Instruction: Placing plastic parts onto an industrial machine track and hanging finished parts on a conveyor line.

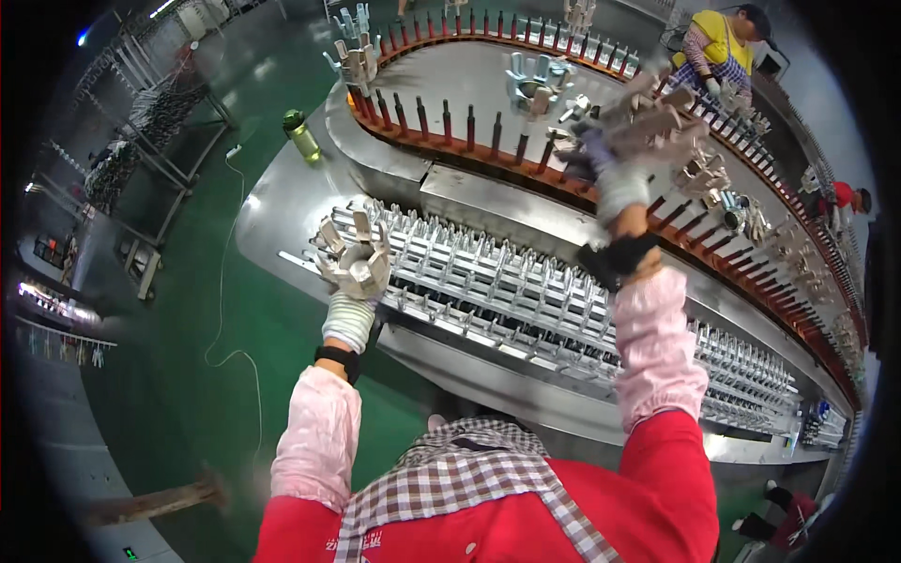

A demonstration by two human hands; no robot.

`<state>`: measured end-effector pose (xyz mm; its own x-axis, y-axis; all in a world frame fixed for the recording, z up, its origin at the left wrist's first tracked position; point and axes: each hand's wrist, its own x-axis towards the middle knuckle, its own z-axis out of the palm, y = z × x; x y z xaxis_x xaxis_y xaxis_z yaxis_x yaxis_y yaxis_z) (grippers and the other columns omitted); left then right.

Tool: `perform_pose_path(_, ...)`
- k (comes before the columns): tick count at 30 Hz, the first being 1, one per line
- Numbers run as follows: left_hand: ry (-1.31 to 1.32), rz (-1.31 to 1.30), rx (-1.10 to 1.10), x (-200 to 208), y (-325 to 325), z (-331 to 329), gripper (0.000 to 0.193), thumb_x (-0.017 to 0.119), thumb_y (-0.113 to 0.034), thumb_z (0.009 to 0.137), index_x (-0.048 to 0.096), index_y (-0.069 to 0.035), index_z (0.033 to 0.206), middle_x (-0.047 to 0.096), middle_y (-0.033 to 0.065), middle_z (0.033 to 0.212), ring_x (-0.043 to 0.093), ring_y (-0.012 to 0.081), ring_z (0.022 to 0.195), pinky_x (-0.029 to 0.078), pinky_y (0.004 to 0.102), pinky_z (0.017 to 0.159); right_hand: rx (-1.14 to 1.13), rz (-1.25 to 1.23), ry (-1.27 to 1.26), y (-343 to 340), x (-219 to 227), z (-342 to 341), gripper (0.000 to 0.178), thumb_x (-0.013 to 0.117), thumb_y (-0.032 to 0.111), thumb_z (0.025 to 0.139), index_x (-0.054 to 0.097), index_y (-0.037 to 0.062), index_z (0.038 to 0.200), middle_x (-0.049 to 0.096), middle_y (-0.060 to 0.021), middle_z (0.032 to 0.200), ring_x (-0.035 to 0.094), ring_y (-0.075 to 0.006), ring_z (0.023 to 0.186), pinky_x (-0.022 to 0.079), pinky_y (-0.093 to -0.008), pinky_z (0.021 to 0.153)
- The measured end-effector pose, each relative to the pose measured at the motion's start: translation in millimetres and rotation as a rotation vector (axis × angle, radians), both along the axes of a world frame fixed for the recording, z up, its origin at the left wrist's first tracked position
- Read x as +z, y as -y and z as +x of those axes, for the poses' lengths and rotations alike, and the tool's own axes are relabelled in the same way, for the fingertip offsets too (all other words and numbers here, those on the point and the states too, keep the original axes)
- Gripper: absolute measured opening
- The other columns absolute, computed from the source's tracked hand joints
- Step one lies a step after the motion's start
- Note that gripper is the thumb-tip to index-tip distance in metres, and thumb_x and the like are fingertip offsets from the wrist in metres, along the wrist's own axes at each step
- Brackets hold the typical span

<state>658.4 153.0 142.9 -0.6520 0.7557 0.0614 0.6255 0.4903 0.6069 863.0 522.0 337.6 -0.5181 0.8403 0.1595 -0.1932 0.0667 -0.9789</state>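
My left hand [348,317], in a white knit glove, is closed under a pale metal fixture [358,270] with several upright prongs round a hollow centre. It holds the fixture over the left end of a long rack of shiny metal parts [488,267]. My right hand [615,178], gloved too and smeared by motion, reaches out over the track's near edge. A similar pronged metal fixture [662,127], also blurred, is in its grip; the fingers are partly hidden.
A looping track [450,148] with upright dark-red pins runs round the steel table [422,84]. More pronged fixtures [540,83] stand on it. A green bottle [301,136] is at the left corner. A co-worker in yellow [723,52] stands across the track. A cable [221,291] trails over the green floor.
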Motion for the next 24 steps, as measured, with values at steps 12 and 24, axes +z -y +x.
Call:
perform_pose_path(12, -0.244, -0.002, -0.141, -1.9, -4.8, -9.5, 0.025, 0.047, -0.015, 0.083, 0.063, -0.013, 0.103, 0.065, 0.0096, 0.099, 0.059, 0.0254, 0.094, 0.045, 0.0375, 0.082, -0.311, 1.375, 0.655, 243.8, -113.2, 28.5, 0.023, 0.040, 0.008, 0.090, 0.058, 0.0032, 0.104, 0.064, -0.0128, 0.095, 0.064, -0.0223, 0.077, 0.051, -0.0349, 0.068)
perform_pose_path(24, 0.312, 0.315, -0.133, -14.7, -18.9, -23.1, 0.034, 0.056, -0.028, 0.086, 0.059, -0.008, 0.113, 0.060, 0.0090, 0.116, 0.052, 0.0265, 0.110, 0.038, 0.0359, 0.093, -0.087, 0.221, 0.848, 247.0, -181.8, 10.9, 0.031, 0.044, 0.026, 0.089, 0.061, 0.0054, 0.104, 0.063, -0.0212, 0.097, 0.059, -0.0369, 0.091, 0.048, -0.0408, 0.076)
